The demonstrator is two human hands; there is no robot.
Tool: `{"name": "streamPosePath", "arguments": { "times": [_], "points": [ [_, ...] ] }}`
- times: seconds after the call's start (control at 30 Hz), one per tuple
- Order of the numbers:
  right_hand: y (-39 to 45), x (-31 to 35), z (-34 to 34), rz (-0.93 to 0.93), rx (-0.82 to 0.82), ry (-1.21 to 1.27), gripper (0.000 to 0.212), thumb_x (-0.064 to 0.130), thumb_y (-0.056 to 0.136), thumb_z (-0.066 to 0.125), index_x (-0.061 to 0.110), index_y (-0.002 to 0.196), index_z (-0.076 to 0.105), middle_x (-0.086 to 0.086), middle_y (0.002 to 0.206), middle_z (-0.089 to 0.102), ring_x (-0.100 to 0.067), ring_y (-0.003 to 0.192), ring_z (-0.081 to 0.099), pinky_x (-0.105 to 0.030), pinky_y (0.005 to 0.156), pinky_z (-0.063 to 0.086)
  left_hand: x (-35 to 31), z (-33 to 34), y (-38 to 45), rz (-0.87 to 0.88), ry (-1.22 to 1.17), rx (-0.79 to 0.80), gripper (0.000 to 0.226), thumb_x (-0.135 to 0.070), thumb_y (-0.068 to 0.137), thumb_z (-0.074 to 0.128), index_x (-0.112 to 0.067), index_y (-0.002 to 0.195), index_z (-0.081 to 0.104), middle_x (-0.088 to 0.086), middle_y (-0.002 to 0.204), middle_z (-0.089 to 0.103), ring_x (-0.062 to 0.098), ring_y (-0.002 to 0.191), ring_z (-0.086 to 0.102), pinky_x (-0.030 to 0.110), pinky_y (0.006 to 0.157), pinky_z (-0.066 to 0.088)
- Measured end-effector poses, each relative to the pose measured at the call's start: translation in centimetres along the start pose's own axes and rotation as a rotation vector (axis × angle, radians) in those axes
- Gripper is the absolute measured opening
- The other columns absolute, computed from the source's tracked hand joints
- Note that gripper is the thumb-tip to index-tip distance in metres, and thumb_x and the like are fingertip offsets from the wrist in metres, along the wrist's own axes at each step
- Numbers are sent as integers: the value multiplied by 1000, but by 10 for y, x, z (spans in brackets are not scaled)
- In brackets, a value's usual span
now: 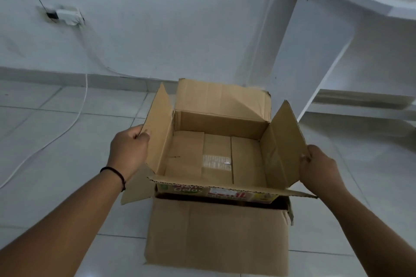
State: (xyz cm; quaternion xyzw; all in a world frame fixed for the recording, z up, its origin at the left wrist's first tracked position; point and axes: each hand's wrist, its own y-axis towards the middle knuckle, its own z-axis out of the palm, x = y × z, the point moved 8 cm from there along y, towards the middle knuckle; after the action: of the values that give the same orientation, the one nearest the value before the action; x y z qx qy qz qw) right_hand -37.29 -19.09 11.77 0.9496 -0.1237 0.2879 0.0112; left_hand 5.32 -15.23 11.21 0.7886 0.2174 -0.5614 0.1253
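Note:
An open brown cardboard box [221, 126] stands on the tiled floor, its inside bare apart from a strip of clear tape on the bottom. My left hand [130, 148] grips the edge of the left side flap [157, 132]. My right hand [319, 164] pinches the edge of the right side flap [286, 141]. The far flap [222, 99] stands up and the near flap [216, 238] hangs down toward me over the floor. Printed colour labels show on the box's near wall.
A white wall with a socket [65, 16] and a white cable [83, 105] trailing over the floor lie to the left. White shelving [315, 51] stands at the right, close behind the box. Pale floor tiles [56, 141] surround the box.

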Motion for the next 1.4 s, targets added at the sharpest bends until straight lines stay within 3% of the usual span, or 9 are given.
{"name": "streamPosePath", "arguments": {
  "times": [0.37, 0.47, 0.6, 0.7, 0.83, 1.0, 1.13, 1.23, 1.4],
  "points": [
    [9, -60, 82, 125, 141, 18, 11, -4, 88, 39, 7, 87, 40, -3, 66, 45, -23, 62, 52, -29, 50, 42, 77, 57, 2, -175, 352, 9, 16, 1, 79, 43, 5, 75, 58, 10, 64, 53, 23, 57, 45, 25, 54, 30],
    [8, -68, 103, 75, 115, -171, 13, -2, 85, 41, 11, 84, 38, 1, 62, 40, -29, 71, 53, -35, 70, 42, 86, 68, -3, -131, 413, 44, 29, 4, 82, 40, -14, 65, 56, 8, 64, 53, 26, 58, 47, 25, 52, 31],
    [-1, -79, 115, 57, -26, -252, 12, 6, 83, 50, 6, 86, 61, -11, 95, 58, -31, 99, 49, -41, 83, 35, 107, 78, -14, -85, 494, 11, 39, 2, 88, 43, -12, 117, 65, 14, 78, 63, 29, 63, 57, 28, 59, 47],
    [-8, -86, 129, 28, -53, -245, 10, 13, 82, 60, 9, 79, 69, -13, 115, 56, -32, 115, 44, -52, 96, 33, 127, 87, -12, -12, 718, 26, 34, 1, 83, 56, -8, 114, 68, 18, 112, 65, 36, 98, 61, 57, 97, 44],
    [-10, -110, 136, 143, -27, -206, 15, 11, 83, 59, 8, 87, 73, -17, 140, 44, -34, 135, 31, -62, 106, 26, 137, 98, -10, 16, 897, 27, 23, 2, 70, 70, -9, 89, 77, 20, 128, 55, 42, 121, 46, 61, 97, 37],
    [1, -104, 149, 100, 102, -338, 26, 15, 88, 46, 12, 98, 70, -8, 145, 37, -27, 142, 19, -62, 109, 16, 151, 99, -3, -158, 925, 88, 20, -10, 79, 59, -15, 93, 73, 10, 153, 28, 32, 138, 28, 60, 108, 25],
    [10, -102, 160, 210, 240, -345, 34, 17, 84, 41, 17, 109, 63, -1, 139, 32, -23, 135, 21, -61, 109, 19, 150, 103, 2, -178, 908, 149, 13, -19, 79, 56, -20, 67, 61, 9, 149, 28, 32, 114, 47, 49, 95, 42],
    [12, -104, 162, 264, 283, -426, 33, 20, 83, 44, 16, 110, 61, -3, 133, 32, -27, 130, 26, -62, 106, 25, 147, 102, -1, -115, 887, 72, 20, -20, 86, 54, -11, 88, 71, 8, 146, 32, 29, 106, 50, 40, 80, 48],
    [8, -96, 153, 208, 75, -185, 27, 14, 89, 44, 0, 95, 67, -14, 137, 39, -34, 124, 40, -53, 99, 38, 145, 94, -5, -39, 765, -48, 24, -13, 89, 49, -5, 67, 56, 13, 138, 47, 25, 68, 55, 29, 56, 38]
  ]
}}
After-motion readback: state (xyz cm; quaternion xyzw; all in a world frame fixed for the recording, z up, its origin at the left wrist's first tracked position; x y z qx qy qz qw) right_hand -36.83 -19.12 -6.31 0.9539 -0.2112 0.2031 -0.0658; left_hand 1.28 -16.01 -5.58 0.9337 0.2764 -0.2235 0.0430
